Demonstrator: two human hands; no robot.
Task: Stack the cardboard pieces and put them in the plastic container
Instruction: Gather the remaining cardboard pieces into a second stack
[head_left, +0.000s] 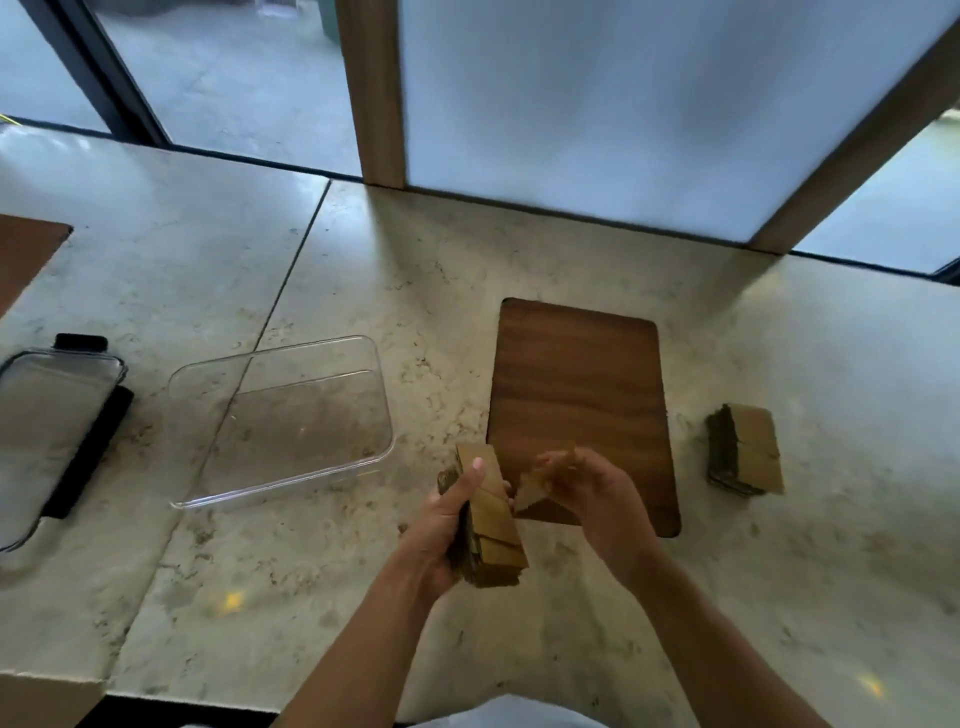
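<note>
Blurrily, the right hand (582, 488) pinches one cardboard piece (540, 486) while the left hand (447, 525) grips a stack (493, 519).

A pale marble table (571, 623) carries a clear plastic container (208, 384), its lid (47, 415) at left, a wooden board (582, 384), and a cardboard stack (753, 449) at right.
</note>
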